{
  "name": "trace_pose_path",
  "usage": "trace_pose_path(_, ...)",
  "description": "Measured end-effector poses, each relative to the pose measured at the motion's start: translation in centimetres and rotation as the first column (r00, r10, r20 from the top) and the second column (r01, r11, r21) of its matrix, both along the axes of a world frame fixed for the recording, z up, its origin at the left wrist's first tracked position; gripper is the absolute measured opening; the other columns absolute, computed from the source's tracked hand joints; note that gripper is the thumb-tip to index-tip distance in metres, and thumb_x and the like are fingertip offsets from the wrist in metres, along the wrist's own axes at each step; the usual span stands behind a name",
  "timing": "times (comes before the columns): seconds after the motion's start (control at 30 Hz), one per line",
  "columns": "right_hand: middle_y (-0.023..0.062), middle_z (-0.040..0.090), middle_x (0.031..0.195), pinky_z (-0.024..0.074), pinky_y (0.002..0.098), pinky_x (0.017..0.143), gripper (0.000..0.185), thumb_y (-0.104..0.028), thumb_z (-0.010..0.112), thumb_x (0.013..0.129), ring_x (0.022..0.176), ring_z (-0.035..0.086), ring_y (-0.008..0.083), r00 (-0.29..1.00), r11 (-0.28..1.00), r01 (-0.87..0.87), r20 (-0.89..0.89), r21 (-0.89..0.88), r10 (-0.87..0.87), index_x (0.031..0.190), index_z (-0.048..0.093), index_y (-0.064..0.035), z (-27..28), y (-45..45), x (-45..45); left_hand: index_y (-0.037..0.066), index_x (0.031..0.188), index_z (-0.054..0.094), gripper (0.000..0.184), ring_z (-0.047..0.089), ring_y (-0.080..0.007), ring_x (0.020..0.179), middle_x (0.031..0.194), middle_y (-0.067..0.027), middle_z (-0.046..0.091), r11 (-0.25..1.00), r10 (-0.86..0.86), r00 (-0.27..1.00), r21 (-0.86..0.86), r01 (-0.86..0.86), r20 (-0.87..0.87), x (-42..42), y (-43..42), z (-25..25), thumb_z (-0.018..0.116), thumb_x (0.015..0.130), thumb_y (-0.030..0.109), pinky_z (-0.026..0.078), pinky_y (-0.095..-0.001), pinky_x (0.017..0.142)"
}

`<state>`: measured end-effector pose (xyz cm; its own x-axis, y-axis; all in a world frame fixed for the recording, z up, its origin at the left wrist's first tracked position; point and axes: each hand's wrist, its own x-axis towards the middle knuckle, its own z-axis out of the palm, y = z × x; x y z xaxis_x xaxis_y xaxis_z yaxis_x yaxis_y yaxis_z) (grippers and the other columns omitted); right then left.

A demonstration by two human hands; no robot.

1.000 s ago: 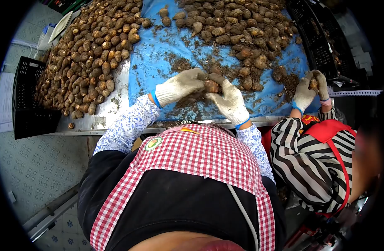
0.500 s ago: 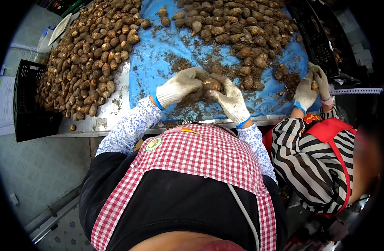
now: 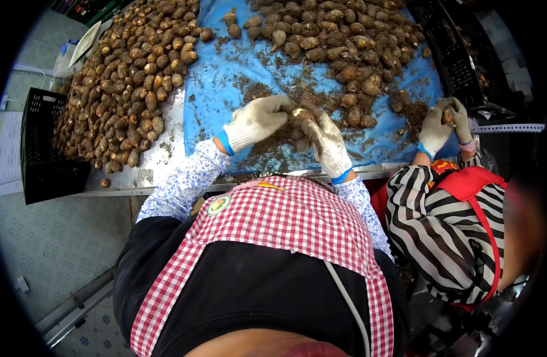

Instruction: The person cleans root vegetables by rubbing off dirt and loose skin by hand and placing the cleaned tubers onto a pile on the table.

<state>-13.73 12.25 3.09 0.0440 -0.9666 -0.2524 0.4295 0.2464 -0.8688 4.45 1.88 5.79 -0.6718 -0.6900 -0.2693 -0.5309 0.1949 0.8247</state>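
Both my hands wear dirty white work gloves with blue cuffs. A small brown taro [image 3: 301, 115] with a pale end facing up is gripped between them, above the blue sheet [image 3: 211, 128]. My left hand [image 3: 259, 123] is closed on it from the left, fingertips against its side. From the right, my right hand [image 3: 330, 144] also has its fingers closed round it. Loose dirt and root fibres, plus a few taros, lie under and just beyond my hands.
A large pile of cleaner taros [image 3: 130, 89] covers the left side, beside a black crate [image 3: 53, 146]. Dirt-covered taros [image 3: 339, 35] lie heaped at the back right. Black crates [image 3: 443, 53] stand along the right edge. Close on my right, a co-worker's gloved hands [image 3: 443, 125] hold a taro.
The taro between my hands has been turned, so its pale end now shows. My right hand has rotated and shifted slightly left; my left hand has hardly moved.
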Motion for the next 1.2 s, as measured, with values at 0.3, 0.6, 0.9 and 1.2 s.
trace_pose_path(0.3,0.0069,0.063,0.117,0.0505,0.0268,0.084,0.054,-0.016,0.068,0.088,0.098,0.061,0.0140,0.839,0.981,-0.112,-0.543,-0.159,0.008,0.137,0.049,-0.0078,-0.2,-0.4,0.5,-0.002,0.124,0.056,0.036,0.059,-0.0245,0.109,0.120,-0.0173,0.061,0.978,-0.170,0.963,0.087,0.191,-0.208,0.4,-0.1,0.8,0.057,0.093,0.016,0.047,-0.0340,0.095)
trace_pose_path(0.6,0.0058,0.062,0.088,0.0516,0.0237,0.057,0.050,-0.024,0.064,0.094,0.073,0.059,0.0097,0.997,0.999,-0.037,0.068,-0.038,0.039,0.136,0.049,-0.0011,1.6,0.2,0.2,-0.004,0.097,0.061,0.020,0.056,-0.0093,0.073,0.080,-0.0013,0.061,0.853,0.147,0.851,0.500,0.148,-0.504,1.1,1.1,-0.5,0.056,0.093,0.015,0.046,-0.0285,0.059)
trace_pose_path(0.9,0.0150,0.069,0.103,0.0550,0.0324,0.076,0.055,-0.027,0.070,0.087,0.090,0.068,0.0224,0.747,0.956,-0.098,-0.655,-0.277,-0.113,0.134,0.051,-0.0041,-0.5,-0.3,-0.6,-0.005,0.129,0.047,0.046,0.058,-0.0099,0.074,0.098,-0.0068,0.062,0.600,0.240,0.837,0.753,0.271,-0.492,0.0,1.0,-0.7,0.060,0.093,0.021,0.049,-0.0225,0.064)
trace_pose_path(1.2,0.0133,0.059,0.127,0.0541,0.0334,0.088,0.053,-0.013,0.069,0.088,0.108,0.061,0.0210,0.895,0.958,-0.015,-0.431,-0.287,-0.115,0.137,0.050,-0.0057,1.6,-0.1,-0.4,-0.003,0.122,0.056,0.031,0.059,-0.0132,0.084,0.096,-0.0056,0.060,0.637,0.246,0.880,0.752,0.169,-0.406,0.2,0.8,-1.6,0.057,0.093,0.011,0.051,-0.0271,0.075)
